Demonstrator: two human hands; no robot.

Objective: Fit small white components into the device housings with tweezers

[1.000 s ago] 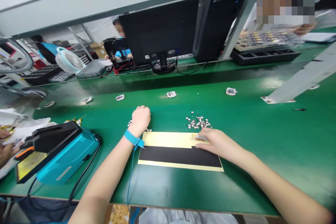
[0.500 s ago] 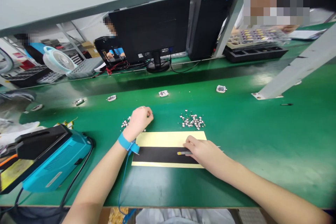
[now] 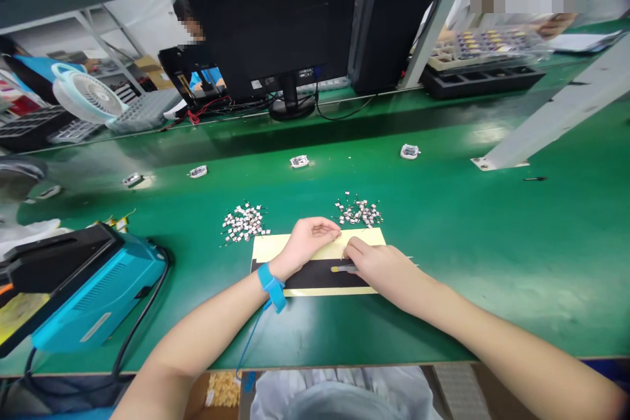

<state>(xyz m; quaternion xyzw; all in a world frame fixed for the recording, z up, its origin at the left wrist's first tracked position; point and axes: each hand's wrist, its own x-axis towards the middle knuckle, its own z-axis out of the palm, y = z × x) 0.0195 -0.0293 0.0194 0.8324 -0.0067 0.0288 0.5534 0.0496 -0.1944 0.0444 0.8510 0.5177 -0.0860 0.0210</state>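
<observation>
My left hand [image 3: 311,241], with a blue wrist strap [image 3: 272,287] on its wrist, is over the yellow sheet [image 3: 268,248], its fingers curled together. Whatever its fingertips pinch is too small to make out. Just beside it, my right hand [image 3: 381,266] is closed around tweezers [image 3: 344,269]; their yellow-tipped end points left and two thin points stick out behind the hand. Its thumb and forefinger meet over the black strip [image 3: 315,273] that lies along the sheet. Beyond the sheet are two piles of small white parts with dark leads, a left pile [image 3: 245,222] and a right pile [image 3: 361,211].
Several small white housings, one being a housing [image 3: 299,162], lie in a row farther back. At left stands a teal machine [image 3: 98,295] with a black cable. A monitor [image 3: 275,33] and a slanted white post [image 3: 551,105] rise behind. Another person sits across at upper right.
My left hand has moved right from beside the left pile to beside my right hand, uncovering that pile. My right hand keeps its place on the sheet. The view has tilted slightly down.
</observation>
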